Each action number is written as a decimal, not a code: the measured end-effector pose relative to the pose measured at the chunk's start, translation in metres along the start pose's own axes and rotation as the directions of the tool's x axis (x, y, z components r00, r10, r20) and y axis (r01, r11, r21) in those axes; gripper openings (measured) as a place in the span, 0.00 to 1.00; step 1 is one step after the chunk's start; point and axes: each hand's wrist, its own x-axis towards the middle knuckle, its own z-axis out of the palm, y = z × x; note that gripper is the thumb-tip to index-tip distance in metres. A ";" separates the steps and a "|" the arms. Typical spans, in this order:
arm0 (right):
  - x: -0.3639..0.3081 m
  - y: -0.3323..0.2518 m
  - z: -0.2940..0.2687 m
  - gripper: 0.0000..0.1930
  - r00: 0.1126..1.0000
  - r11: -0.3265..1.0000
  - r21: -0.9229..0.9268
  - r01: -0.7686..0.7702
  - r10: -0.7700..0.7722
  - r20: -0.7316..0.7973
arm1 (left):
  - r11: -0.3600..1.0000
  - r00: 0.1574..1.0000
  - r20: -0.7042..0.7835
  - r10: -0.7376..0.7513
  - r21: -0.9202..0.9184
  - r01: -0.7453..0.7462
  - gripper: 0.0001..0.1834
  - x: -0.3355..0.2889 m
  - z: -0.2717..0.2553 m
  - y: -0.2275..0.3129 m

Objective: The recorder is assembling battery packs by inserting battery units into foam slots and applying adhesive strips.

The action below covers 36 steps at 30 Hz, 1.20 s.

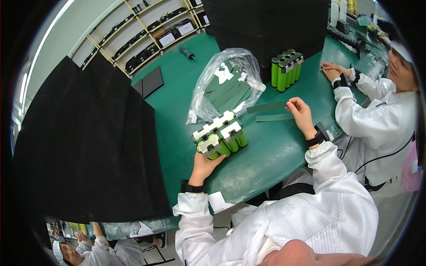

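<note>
My left hand (pixel 205 168) is wrapped round the near side of a battery pack (pixel 231 145). The pack is a block of green cylindrical cells with white strips and metal plates on top, tilted above the table. In my right hand (pixel 301 116), thumb and fingers pinch the right end of a thin dark green strip (pixel 268 106). A second green strip (pixel 275 118) lies just below it, apart from the pack. Beyond the pack, a clear plastic bag (pixel 198 91) spreads open, holding many green strips (pixel 228 95) and white scraps of paper.
Another green battery pack (pixel 282 79) stands upright on the green table (pixel 262 153) at the back right. A black folder-like object (pixel 152 82) and a screwdriver-like tool (pixel 187 53) lie at the back left. Black curtains (pixel 93 146) flank the table. A co-worker (pixel 372 102) sits at the right.
</note>
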 end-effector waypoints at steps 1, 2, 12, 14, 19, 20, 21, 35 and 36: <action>-0.001 -0.005 0.001 0.06 1.000 1.000 0.014 0.024 -0.024 -0.019 | 1.000 1.000 0.005 0.009 0.010 -0.009 0.34 -0.002 -0.003 -0.004; -0.004 -0.011 0.000 0.06 0.999 0.999 0.022 0.028 -0.028 -0.030 | 1.000 0.999 -0.024 0.023 -0.007 -0.024 0.36 -0.005 -0.006 -0.013; -0.077 -0.107 0.021 0.12 0.826 0.812 -0.224 0.540 -0.562 -0.044 | 0.946 0.941 -0.312 0.131 0.323 -0.024 0.27 -0.028 -0.031 0.047; -0.080 -0.107 0.027 0.12 0.828 0.813 -0.208 0.544 -0.560 -0.021 | 0.952 0.972 -0.229 0.058 0.305 0.015 0.26 -0.024 -0.031 0.040; -0.088 -0.109 0.035 0.13 0.851 0.843 -0.145 0.519 -0.526 -0.011 | 0.976 0.980 -0.194 0.037 0.220 0.006 0.24 -0.027 -0.039 0.043; -0.089 -0.112 0.035 0.13 0.825 0.815 -0.173 0.552 -0.564 -0.024 | 0.985 0.985 -0.169 0.020 0.170 0.009 0.22 -0.030 -0.044 0.042; -0.091 -0.116 0.035 0.14 0.799 0.787 -0.204 0.582 -0.600 -0.038 | 0.993 0.990 -0.139 0.006 0.119 0.011 0.20 -0.032 -0.050 0.042; -0.119 -0.124 0.122 0.14 0.616 0.662 -0.045 0.748 -0.668 0.416 | 0.693 0.960 0.167 0.226 -0.720 -0.037 0.04 -0.046 -0.007 0.078; -0.120 -0.124 0.125 0.14 0.617 0.668 -0.039 0.743 -0.660 0.429 | 0.680 0.956 0.174 0.235 -0.733 -0.033 0.04 -0.046 -0.005 0.074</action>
